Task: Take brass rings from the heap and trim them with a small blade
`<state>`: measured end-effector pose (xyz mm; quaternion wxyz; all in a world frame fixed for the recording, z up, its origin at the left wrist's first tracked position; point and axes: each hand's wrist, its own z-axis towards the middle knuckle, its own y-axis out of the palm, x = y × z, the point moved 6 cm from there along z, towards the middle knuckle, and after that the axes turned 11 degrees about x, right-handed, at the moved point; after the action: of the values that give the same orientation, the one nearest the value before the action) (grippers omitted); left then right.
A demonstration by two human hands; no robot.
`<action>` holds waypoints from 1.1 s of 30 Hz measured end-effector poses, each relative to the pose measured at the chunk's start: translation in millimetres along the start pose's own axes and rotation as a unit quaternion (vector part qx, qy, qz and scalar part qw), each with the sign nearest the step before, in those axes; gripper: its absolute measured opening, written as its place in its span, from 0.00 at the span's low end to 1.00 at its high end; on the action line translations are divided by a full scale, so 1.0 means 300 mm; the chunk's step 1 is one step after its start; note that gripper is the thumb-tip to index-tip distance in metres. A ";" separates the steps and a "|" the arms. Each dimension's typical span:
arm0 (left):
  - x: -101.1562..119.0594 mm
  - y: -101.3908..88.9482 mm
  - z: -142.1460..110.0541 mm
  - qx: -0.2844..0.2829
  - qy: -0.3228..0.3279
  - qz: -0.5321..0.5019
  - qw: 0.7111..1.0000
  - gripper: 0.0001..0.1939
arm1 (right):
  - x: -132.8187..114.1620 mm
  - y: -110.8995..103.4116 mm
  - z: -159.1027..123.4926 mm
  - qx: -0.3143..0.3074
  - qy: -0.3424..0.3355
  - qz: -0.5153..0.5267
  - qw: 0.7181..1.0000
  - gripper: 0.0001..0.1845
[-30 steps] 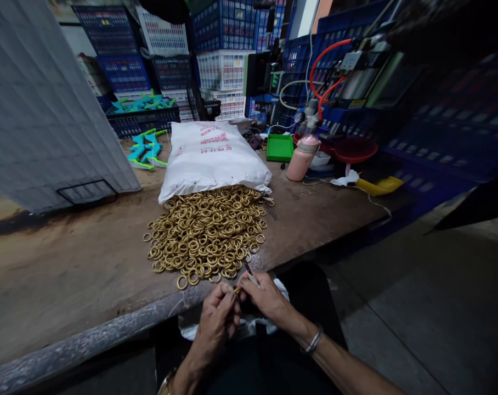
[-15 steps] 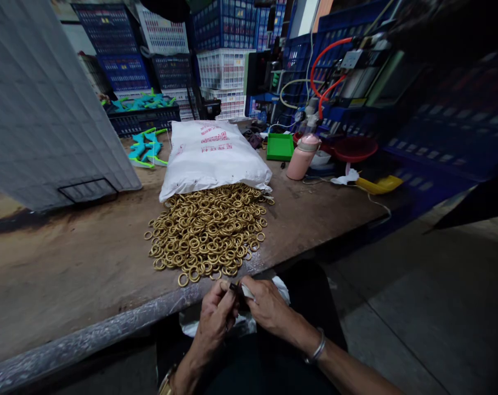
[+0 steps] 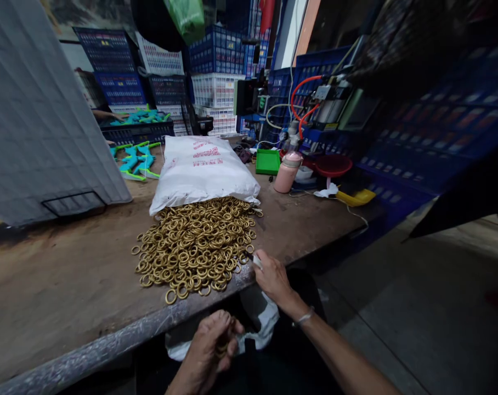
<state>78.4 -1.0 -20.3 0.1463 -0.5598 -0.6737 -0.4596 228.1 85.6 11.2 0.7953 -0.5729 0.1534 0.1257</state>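
Observation:
A heap of gold-coloured rings (image 3: 195, 247) lies on the table, spilling from the mouth of a white printed sack (image 3: 203, 170). My right hand (image 3: 273, 277) is closed round a small tool with a pale handle (image 3: 257, 261); its thin dark tip reaches the rings at the heap's right edge. My left hand (image 3: 211, 348) is curled low in front of the table edge, above my lap. Gold rings (image 3: 221, 348) show between its fingers; how many is hidden. White plastic (image 3: 267, 318) lies below and between my hands.
A grey-white panel (image 3: 47, 120) stands at left. Turquoise and green toy bows (image 3: 137, 159) lie behind the sack, near another person's hand (image 3: 119, 116). A green tray (image 3: 267, 162), pink bottle (image 3: 288, 173), red dish (image 3: 333, 165) and yellow scoop (image 3: 356, 197) stand at right. Stacked crates (image 3: 218, 49) fill the back.
My hands have parted. The right has moved forward with the tool to the heap's edge; the left has drawn back towards my lap. Another person's hand has appeared at the turquoise pieces.

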 end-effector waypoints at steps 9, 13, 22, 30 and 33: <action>-0.027 -0.038 0.041 0.021 -0.052 -0.103 0.993 0.13 | 0.050 0.075 0.136 -0.035 0.032 -0.078 0.996 0.08; -0.041 -0.045 0.056 0.036 -0.045 -0.112 0.992 0.15 | 0.066 0.084 0.149 -0.046 0.037 -0.063 0.996 0.08; 0.016 -0.022 0.081 0.066 0.061 -0.089 0.992 0.15 | 0.031 0.036 0.078 0.019 0.070 0.200 0.977 0.03; 0.050 -0.038 0.067 0.110 0.156 -0.040 0.981 0.17 | -0.160 0.036 -0.126 -0.130 0.079 0.409 0.900 0.03; 0.045 -0.061 0.061 0.124 0.151 -0.016 0.981 0.15 | -0.174 0.042 -0.153 -0.162 0.081 0.424 0.887 0.05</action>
<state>63.4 22.6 -28.9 0.3069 -0.4509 -0.7045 -0.4541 170.7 44.8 7.0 0.5473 -0.5820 0.4233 0.4273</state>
